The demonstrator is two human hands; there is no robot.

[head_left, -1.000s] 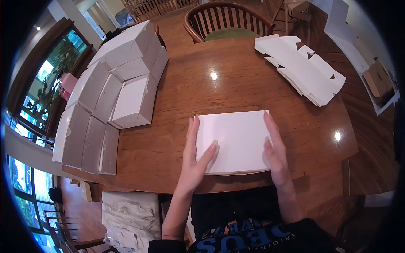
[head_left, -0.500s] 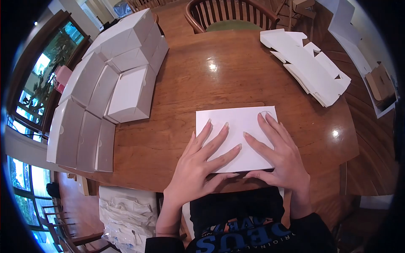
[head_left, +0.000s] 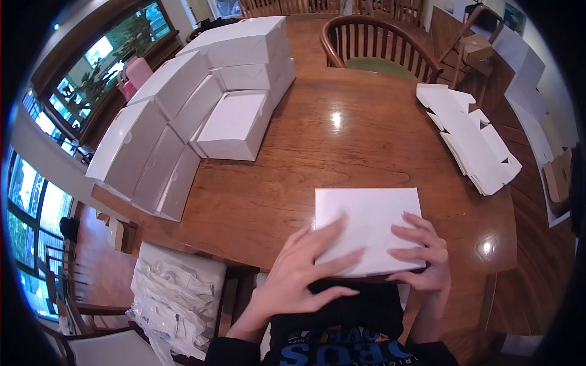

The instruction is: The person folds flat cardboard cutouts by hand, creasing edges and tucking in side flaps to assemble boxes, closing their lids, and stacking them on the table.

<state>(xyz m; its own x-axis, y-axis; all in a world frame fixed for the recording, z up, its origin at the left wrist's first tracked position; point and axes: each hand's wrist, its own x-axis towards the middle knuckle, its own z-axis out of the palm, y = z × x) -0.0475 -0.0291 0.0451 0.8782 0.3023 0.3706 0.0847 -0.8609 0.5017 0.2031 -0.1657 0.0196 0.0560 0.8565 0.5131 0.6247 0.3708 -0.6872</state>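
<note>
A closed white cardboard box (head_left: 372, 207) lies flat on the wooden table in front of me, near its front edge. My left hand (head_left: 299, 268) is over the box's front left part with its fingers spread and slightly blurred; whether they touch the lid I cannot tell. At the box's right side is my right hand (head_left: 427, 256), its fingers apart and resting over the top near the right edge. Its thumb is by the front edge, and the palm side is hidden.
Several white boxes (head_left: 241, 46) stand stacked along the table's left side. Flat, unfolded white cardboard (head_left: 467, 137) lies at the right of the wooden table (head_left: 305, 140). A wooden chair (head_left: 378, 43) stands behind. White plastic bags (head_left: 177, 305) lie on a seat at the lower left.
My view has shifted, so the table and boxes appear moved. My left hand has slid back towards the front left of the box; my right hand has moved from its top to its right edge.
</note>
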